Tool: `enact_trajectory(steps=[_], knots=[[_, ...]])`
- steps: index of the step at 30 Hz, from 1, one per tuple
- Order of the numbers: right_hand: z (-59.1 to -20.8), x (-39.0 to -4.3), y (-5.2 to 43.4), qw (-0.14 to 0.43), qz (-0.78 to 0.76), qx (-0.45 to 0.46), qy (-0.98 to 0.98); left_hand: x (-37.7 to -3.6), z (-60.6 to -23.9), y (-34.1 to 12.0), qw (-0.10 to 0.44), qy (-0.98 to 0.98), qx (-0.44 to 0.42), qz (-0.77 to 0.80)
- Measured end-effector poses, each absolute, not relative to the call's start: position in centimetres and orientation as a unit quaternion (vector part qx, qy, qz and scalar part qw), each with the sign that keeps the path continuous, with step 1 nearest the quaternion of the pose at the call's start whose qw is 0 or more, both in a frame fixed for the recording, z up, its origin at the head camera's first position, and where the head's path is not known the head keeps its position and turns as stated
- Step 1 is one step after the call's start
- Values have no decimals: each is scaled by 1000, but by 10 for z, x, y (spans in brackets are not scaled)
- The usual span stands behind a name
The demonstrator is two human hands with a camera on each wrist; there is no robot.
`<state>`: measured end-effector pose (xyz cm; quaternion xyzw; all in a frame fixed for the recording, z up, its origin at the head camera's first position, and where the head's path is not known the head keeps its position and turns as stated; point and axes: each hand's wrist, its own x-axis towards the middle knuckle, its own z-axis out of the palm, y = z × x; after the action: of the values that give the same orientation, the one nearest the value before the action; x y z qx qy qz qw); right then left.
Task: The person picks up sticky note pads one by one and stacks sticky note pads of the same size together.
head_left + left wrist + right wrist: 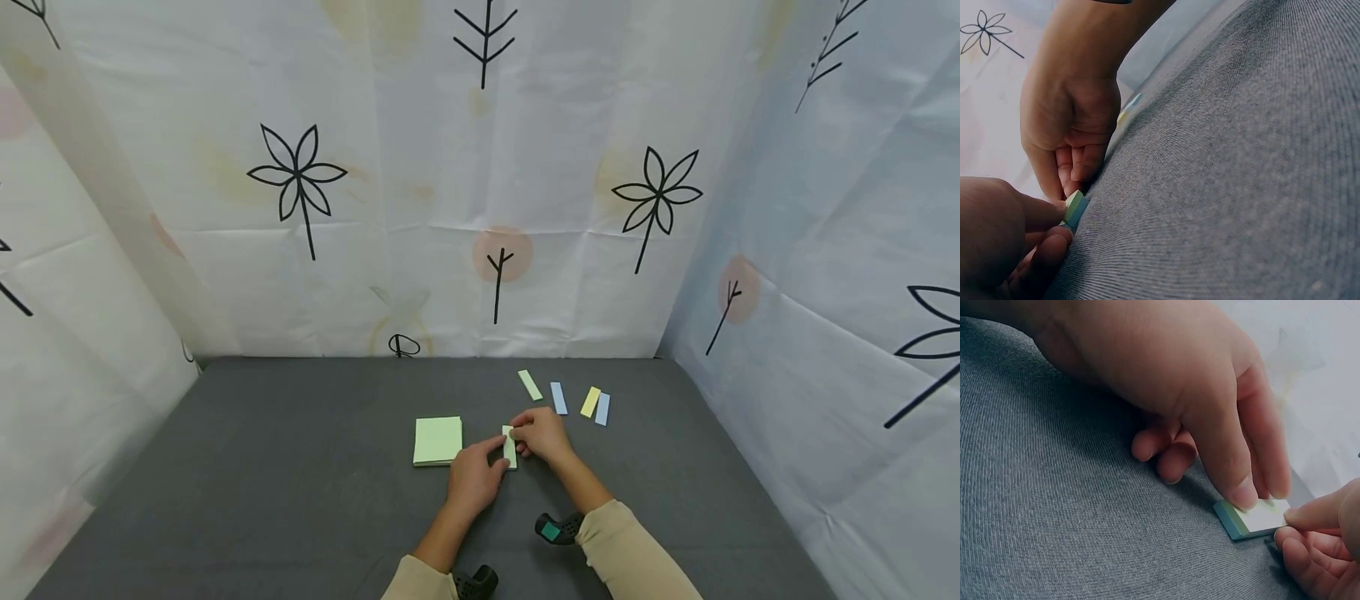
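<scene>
A narrow pad of sticky notes (pixel 510 454), pale green on top with blue layers beneath, lies on the grey cloth between both hands. My left hand (pixel 475 479) pinches its near left side between thumb and fingers, seen close in the left wrist view. At the pad's far end, my right hand (pixel 543 434) has thumb and index finger on the top sheet (pixel 1263 517), its other fingers curled under. Whether a sheet is lifted there is hard to see. Just left of the left hand lies a square pale green sticky note pad (pixel 438 440).
Single strips lie beyond the right hand: a green strip (pixel 530 385), a blue strip (pixel 558 398), a yellow strip (pixel 590 402) and another blue strip (pixel 602 409). The grey cloth-covered table (pixel 300 475) meets printed fabric walls (pixel 420 183) at the back and sides.
</scene>
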<state>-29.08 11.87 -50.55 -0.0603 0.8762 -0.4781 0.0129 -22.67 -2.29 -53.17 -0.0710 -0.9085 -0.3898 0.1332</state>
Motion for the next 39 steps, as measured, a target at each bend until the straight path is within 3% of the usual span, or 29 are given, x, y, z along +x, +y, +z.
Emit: enact_trajectory(steps=[12, 20, 25, 30, 39], knots=[[-508, -296, 132, 35, -500, -104, 859, -226, -532, -22, 142, -911, -81, -378], [-503, -306, 152, -111, -405, -145, 896, -225, -530, -21, 151, -911, -75, -377], [-507, -318, 161, -152, -310, -155, 926, -223, -530, -22, 142, -910, -76, -381], [-514, -326, 166, -164, -233, -165, 944, -222, -531, -23, 144, -910, -82, -380], [-517, -329, 165, -128, -168, -179, 961, -223, -532, -23, 155, -906, -86, -385]])
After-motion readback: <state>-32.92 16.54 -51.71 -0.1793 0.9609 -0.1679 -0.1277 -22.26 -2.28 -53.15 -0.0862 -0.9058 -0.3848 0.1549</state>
